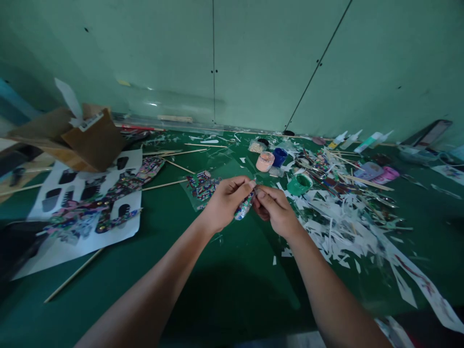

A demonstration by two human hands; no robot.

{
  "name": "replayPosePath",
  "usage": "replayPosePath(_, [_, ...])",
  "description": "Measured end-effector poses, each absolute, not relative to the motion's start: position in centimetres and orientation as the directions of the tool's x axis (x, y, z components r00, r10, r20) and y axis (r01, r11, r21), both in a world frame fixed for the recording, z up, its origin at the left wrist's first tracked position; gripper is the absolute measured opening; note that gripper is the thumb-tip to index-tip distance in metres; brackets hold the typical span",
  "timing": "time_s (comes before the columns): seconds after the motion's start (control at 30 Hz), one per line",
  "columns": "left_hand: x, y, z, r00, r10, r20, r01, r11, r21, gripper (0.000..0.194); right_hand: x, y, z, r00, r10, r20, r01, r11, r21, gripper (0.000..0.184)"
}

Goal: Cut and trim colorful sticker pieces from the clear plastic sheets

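Fingers: both sets grasping. Left hand pinches a small multicoloured piece between thumb and index finger; right hand pinches at its upper end, exact contact hidden by the digits. Piece is raised over the middle of the counter, tilted, rounded end toward the near edge.

Room around the hands: fingertips of the two hands nearly meet. Just beside the left knuckles, a patterned cutout lies on a clear plastic sheet. Beyond the fingers toward the far edge: peach paint jar, blue paint jar. Green paint jar near the right hand, on its outer side. White paper scraps begin just beside the right wrist and spread toward the right edge. Green surface shows between the forearms, and between the left forearm and the printed sheet near the left edge. Cardboard box at the far left corner; far edge runs along the green wall.

Pose: forearms enter from the near edge and converge; wrists fairly straight, backs of the hands turned up and outward, thumbs on top.
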State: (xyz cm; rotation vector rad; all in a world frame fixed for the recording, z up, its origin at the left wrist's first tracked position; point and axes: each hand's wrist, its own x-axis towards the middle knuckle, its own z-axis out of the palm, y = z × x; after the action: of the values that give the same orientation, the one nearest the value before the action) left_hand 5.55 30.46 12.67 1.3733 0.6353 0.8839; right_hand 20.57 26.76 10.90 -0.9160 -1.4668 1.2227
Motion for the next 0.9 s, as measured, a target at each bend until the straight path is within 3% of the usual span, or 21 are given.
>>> replayPosePath(0.17, [5.49, 30.63, 12.71, 0.532, 0.838, 0.124, -0.127, -0.066, 0.99, 0.035, 20.44, 26.68, 10.85, -0.266, 0.941, 0.207, -0.045, 0.203, -0.978, 0.039])
replayPosePath(0.57, [5.2, 30.69, 13.25, 0.506, 0.812, 0.292, 0.015, -0.346, 0.938, 0.033, 19.84, 26.66, 10.69, -0.122, 0.967, 0.225, -0.039, 0.222, -0.974, 0.037])
replayPosePath(0.9, [5.4, 30.45, 13.19, 0.476, 0.836, 0.275, 0.012, -0.319, 0.948, 0.036, 20.18, 26.62, 10.62, -0.162, 0.952, 0.261, -0.018, 0.261, -0.965, 0.036])
